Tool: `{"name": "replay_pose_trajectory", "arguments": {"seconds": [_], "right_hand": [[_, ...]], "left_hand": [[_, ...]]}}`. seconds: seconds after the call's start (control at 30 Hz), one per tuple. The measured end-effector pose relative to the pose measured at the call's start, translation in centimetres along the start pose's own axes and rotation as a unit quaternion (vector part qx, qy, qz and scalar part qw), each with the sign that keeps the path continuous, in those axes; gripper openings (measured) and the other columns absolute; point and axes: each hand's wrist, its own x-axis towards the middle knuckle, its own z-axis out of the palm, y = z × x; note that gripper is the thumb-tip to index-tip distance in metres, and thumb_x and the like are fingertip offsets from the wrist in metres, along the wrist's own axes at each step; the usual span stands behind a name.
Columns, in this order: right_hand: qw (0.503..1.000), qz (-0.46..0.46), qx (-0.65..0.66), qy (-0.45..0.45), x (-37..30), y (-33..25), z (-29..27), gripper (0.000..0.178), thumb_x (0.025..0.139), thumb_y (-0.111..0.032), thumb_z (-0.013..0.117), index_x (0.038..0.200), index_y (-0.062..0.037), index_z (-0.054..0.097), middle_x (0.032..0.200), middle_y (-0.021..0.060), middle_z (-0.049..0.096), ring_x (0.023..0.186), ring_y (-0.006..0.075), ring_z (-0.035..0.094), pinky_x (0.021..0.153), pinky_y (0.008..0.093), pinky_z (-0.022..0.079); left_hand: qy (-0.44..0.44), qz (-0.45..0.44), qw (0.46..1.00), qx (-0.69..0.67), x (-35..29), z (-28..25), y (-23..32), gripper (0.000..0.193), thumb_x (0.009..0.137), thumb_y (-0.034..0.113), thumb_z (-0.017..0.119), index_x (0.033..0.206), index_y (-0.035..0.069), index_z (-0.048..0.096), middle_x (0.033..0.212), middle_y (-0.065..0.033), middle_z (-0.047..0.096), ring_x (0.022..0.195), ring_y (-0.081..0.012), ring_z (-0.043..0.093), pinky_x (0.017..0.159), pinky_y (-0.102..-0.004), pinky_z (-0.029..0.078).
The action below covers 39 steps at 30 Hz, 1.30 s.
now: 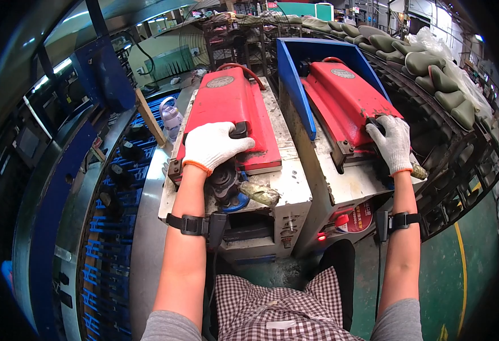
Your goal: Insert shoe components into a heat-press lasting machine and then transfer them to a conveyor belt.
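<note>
Factory floor, green-painted, seen from above a seated person in a checked apron (272, 310). Two box-shaped grey machines stand side by side directly ahead, each topped by a red hinged cover. The left hand (212, 146), in a white knit glove with an orange cuff, rests on the near end of the left red cover (229, 111), fingers together and curled over a black handle (238, 130) at the cover's edge. The right hand (392, 144), gloved alike, lies on the near right corner of the right red cover (346, 99), fingers together and bent down around a dark grip that is mostly hidden beneath them. A black strap with a small unit circles each forearm. Between the two covers rises a blue side panel (295, 85). Below the left cover, a dark round fitting (225, 179) and a grimy olive-coloured piece (259, 193) sit on the machine front. A red indicator lamp (321, 236) glows on the right machine. At left, a curved blue conveyor track (110, 227) carries black fixtures; a translucent bottle (171, 118) stands near it. At right, a curved rack holds rows of olive-green moulded forms (440, 79).
</note>
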Motion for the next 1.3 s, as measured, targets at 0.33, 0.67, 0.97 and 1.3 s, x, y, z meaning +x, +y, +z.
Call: {"name": "replay_pose_trajectory", "arguments": {"seconds": [0.33,0.67,0.97,1.3], "right_hand": [[1.000,-0.008,-0.007,0.009,-0.06,0.11,0.07,0.037,0.087,-0.043,0.080,0.098,-0.0075,0.077,0.097,0.0096,0.075,0.098,0.0320,0.067,0.095,0.0446,0.047],[1.000,-0.008,0.000,0.001,-0.01,0.36,0.32,0.037,0.087,-0.043,0.081,0.097,-0.0078,0.077,0.095,0.0104,0.075,0.096,0.0330,0.067,0.094,0.0451,0.047],[1.000,-0.005,0.000,0.002,-0.09,0.33,0.35,0.038,0.087,-0.045,0.081,0.097,-0.0082,0.077,0.095,0.0105,0.074,0.096,0.0332,0.067,0.094,0.0450,0.047],[1.000,-0.007,0.000,0.005,-0.02,0.15,0.23,0.038,0.087,-0.044,0.081,0.096,-0.0078,0.077,0.095,0.0102,0.075,0.095,0.0332,0.067,0.094,0.0451,0.047]], "left_hand": [[0.005,0.002,1.000,0.009,0.03,0.12,0.00,0.062,0.077,0.068,0.072,0.095,0.010,0.079,0.088,-0.0169,0.075,0.088,-0.0344,0.075,0.080,-0.0416,0.055],[0.005,0.004,1.000,0.007,0.02,0.14,-0.15,0.063,0.077,0.070,0.072,0.095,0.010,0.079,0.088,-0.0170,0.076,0.089,-0.0349,0.075,0.080,-0.0424,0.056],[0.007,0.004,1.000,0.005,0.02,0.21,-0.19,0.062,0.077,0.070,0.072,0.094,0.011,0.079,0.088,-0.0168,0.075,0.088,-0.0346,0.074,0.080,-0.0422,0.056],[0.008,0.000,1.000,0.007,0.04,0.29,-0.19,0.061,0.077,0.068,0.072,0.095,0.010,0.079,0.088,-0.0166,0.075,0.088,-0.0341,0.074,0.081,-0.0415,0.055]]}}
